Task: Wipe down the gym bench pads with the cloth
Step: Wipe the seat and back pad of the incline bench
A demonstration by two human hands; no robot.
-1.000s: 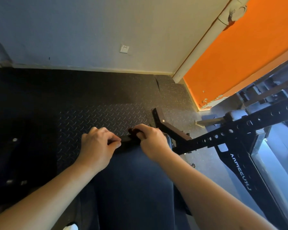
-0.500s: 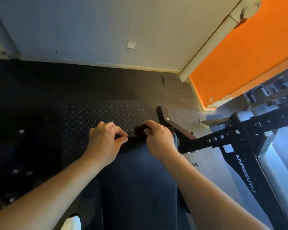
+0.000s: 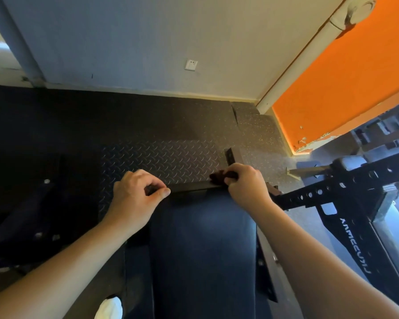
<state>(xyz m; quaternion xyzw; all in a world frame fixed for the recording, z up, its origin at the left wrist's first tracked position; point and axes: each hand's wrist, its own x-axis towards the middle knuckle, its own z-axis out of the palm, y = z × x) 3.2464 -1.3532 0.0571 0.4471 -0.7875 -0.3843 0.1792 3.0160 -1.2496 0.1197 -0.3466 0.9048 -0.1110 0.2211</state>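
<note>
Inspection at the far end of the bench pad (image 3: pixel 203 245), viewed from the head camera.

The right hand (image 3: pixel 244 187) was closed round the cloth (image 3: pixel 219 176), a dark reddish-brown wad bunched under the curled fingers. The cloth sat on the pad's far right corner, touching its end edge. Bunching it this way would give a firm working face for a narrow edge, where a flat spread cloth would slip off.

The left hand (image 3: pixel 134 196) was at the far left corner, fingers curled and thumb pinched against the pad's end edge. Something dark showed between thumb and fingers. This was judged to be the pad edge, though a tail of cloth could not be ruled out. The grip appeared to serve as a brace, steadying the pad against the push of the wiping hand.

The main surface of the pad ran back toward the person, bare and dark. No judgement of its cleanliness was possible in this light.

Surroundings — a black perforated rack frame (image 3: pixel 346 185) stood just right of the pad, with a diamond-pattern floor mat (image 3: pixel 159 157) beyond its end.

Step in hand, as judged: wiping the end edge, at its right corner.
</note>
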